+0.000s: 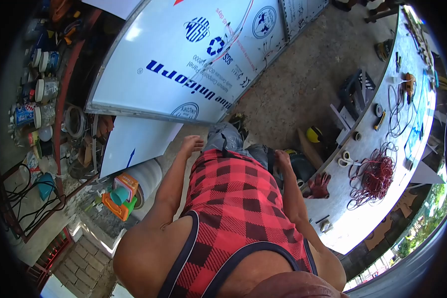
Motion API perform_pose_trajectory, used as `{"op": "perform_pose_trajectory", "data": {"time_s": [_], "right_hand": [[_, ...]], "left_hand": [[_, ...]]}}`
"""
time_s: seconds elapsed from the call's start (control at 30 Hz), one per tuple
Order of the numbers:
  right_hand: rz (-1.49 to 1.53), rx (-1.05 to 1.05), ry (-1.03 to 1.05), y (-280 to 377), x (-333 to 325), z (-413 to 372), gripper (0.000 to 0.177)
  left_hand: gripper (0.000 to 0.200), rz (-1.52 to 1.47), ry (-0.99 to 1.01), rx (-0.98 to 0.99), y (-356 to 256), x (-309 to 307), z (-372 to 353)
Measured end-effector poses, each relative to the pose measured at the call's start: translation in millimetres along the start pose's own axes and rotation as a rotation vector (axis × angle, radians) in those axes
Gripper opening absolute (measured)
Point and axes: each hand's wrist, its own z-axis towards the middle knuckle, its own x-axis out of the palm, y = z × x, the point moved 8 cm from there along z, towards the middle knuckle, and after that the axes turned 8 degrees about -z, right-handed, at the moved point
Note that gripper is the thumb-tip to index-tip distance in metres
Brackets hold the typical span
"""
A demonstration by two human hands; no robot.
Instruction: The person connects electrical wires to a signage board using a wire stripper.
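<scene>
My left hand (191, 145) hangs beside my waist, its fingers loosely extended with nothing visible in them. It is nearest to the lower edge of a large white aluminum composite panel (149, 89) with blue lettering, apart from it. Down by my right thigh is my right hand (283, 159); its fingers are partly hidden, and I see no object in it. A dark red work glove (319, 186) lies at the edge of the white worktable (345, 218), close to my right forearm. White-handled scissors (349, 159) and a tangled bundle of red wire (375, 176) rest on that table.
Farther along the table are an orange power tool (409, 84), a tape roll (378, 110) and a yellow-black cutter (380, 120). Jars (45, 89) fill a shelf on the left. A white bucket (146, 181) stands below the panels. A dark crate (357, 89) sits beside the table.
</scene>
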Motion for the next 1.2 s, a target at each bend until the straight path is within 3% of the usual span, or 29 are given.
{"op": "perform_pose_trajectory", "data": {"time_s": [0.03, 0.1, 0.2, 0.27, 0.4, 0.53, 0.73, 0.97, 1.2], "right_hand": [[0.000, -0.028, -0.007, 17.2, -3.0, -4.9, 0.041], [0.103, 0.009, -0.107, 36.0, -9.9, -13.6, 0.025], [0.189, -0.065, -0.085, 51.0, -25.8, 8.7, 0.027], [0.090, -0.025, -0.011, 53.9, -28.8, 20.1, 0.028], [-0.006, -0.128, -0.085, 95.4, -35.1, 28.9, 0.031], [-0.185, -0.141, 0.020, 135.9, -53.2, 44.1, 0.033], [-0.025, -0.176, 0.087, 178.9, -79.8, 93.5, 0.033], [0.072, -0.148, 0.080, 233.4, -94.1, 81.1, 0.035], [0.017, -0.165, 0.087, 295.4, -111.3, 92.6, 0.039]], "left_hand": [[0.029, -0.265, -0.080, -0.003, -17.9, -10.8, 8.1], [0.025, -0.307, -0.075, 0.072, -47.7, -25.7, 24.6], [0.019, -0.353, 0.035, 0.123, -69.5, -40.7, 48.8], [0.016, -0.356, -0.043, 0.158, -85.8, -47.1, 45.2], [0.019, -0.320, -0.162, 0.114, -96.5, -43.9, 30.1], [0.020, -0.377, -0.226, 0.121, -95.0, -13.7, 19.0], [0.024, -0.383, -0.132, 0.150, -69.0, 55.1, -4.5], [0.029, -0.353, -0.108, 0.067, -44.7, 105.9, 9.6], [0.027, -0.221, -0.080, 0.135, -95.2, 137.0, 40.6]]}}
